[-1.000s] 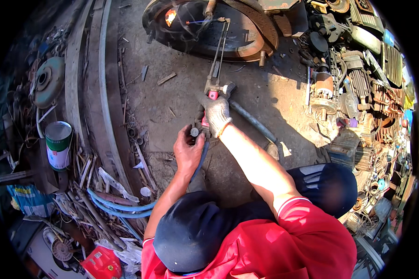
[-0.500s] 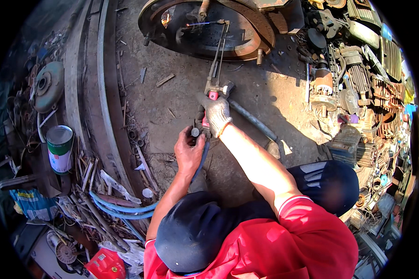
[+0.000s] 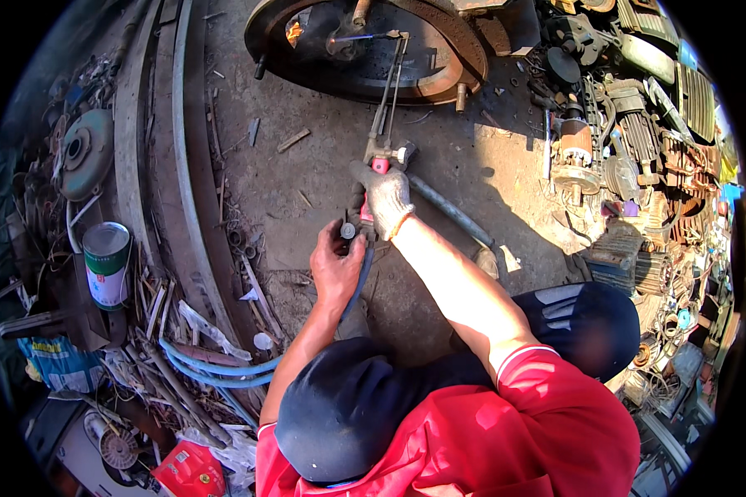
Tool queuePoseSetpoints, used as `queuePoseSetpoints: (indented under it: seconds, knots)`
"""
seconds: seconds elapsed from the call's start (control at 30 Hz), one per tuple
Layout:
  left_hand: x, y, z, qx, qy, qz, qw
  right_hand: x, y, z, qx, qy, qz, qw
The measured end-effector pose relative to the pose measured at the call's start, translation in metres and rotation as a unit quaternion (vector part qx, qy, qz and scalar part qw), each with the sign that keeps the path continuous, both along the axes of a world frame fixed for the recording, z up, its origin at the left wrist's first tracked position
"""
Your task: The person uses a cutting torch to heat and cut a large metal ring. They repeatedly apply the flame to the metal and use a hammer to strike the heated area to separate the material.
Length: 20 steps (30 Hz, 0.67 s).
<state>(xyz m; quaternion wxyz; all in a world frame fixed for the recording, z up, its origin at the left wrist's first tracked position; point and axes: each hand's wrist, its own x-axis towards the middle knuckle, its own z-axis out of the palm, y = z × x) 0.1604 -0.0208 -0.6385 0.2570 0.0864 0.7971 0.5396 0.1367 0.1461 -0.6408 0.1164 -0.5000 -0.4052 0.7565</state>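
Note:
A cutting torch with long metal tubes and a red handle points away from me. My right hand, in a pale work glove, is closed round its handle. My left hand is bare, its fingers curled at a round valve knob at the torch's rear end. A thin blue-violet flame shoots leftward from the tip. The tip is over a large rusty metal ring that lies on the ground. A blue hose trails back from the torch past my left wrist.
A metal pipe lies right of my gloved hand. Long steel beams run along the left, beside a can, scrap sticks and coiled blue hose. Piled motor parts and scrap fill the right side. Orange fire glows inside the ring.
Both hands stay almost in place on the torch; the torch and flame have shifted very slightly. The flame's jet looks a little higher, and the orange glow in the ring is still there.

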Motion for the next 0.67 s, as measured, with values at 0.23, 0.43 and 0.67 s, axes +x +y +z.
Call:
queuePoseSetpoints:
  seconds: [0.23,0.43,0.67]
  knots:
    - [0.000,0.001,0.005,-0.012,0.010,-0.004,1.000,0.001,0.001,0.005,-0.045,0.019,0.003,0.999]
    - [0.000,0.000,0.002,-0.012,0.006,-0.004,1.000,0.000,-0.002,0.005,-0.049,0.007,-0.012,0.999]
    - [0.001,-0.001,0.003,-0.001,0.000,-0.005,1.000,-0.001,-0.001,-0.002,-0.044,0.004,-0.009,0.999]
